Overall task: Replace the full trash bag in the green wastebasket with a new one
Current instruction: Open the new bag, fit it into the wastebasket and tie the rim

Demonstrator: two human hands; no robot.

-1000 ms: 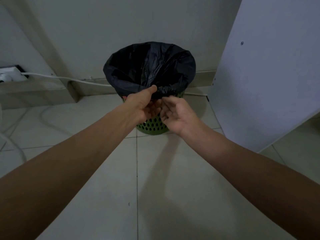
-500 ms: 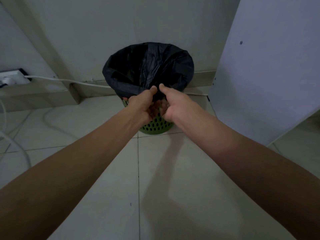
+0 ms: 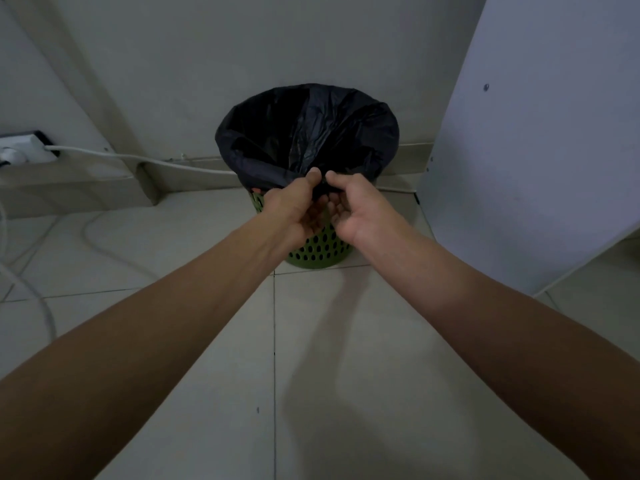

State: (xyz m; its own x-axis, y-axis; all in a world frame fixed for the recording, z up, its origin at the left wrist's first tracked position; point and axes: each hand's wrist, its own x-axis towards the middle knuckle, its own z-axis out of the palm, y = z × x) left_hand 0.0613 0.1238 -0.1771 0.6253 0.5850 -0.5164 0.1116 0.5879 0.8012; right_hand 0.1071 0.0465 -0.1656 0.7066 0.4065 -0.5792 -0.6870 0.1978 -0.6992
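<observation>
A green perforated wastebasket (image 3: pixel 320 252) stands on the tiled floor against the wall. A black trash bag (image 3: pixel 304 133) lines it, its edge folded over the rim. My left hand (image 3: pixel 294 211) and my right hand (image 3: pixel 353 209) meet at the near side of the rim. Both pinch the folded bag edge between thumb and fingers, thumbs on top. The bag's inside looks dark, and I cannot make out what it holds.
A white panel (image 3: pixel 540 150) leans at the right, close beside the basket. At the left a wall socket (image 3: pixel 24 150) feeds a white cable (image 3: pixel 138 159) along the skirting, and more cables (image 3: pixel 38 271) loop over the floor tiles.
My right hand rose from below the rim and closed on the bag edge beside my left hand. The left hand stayed at the rim.
</observation>
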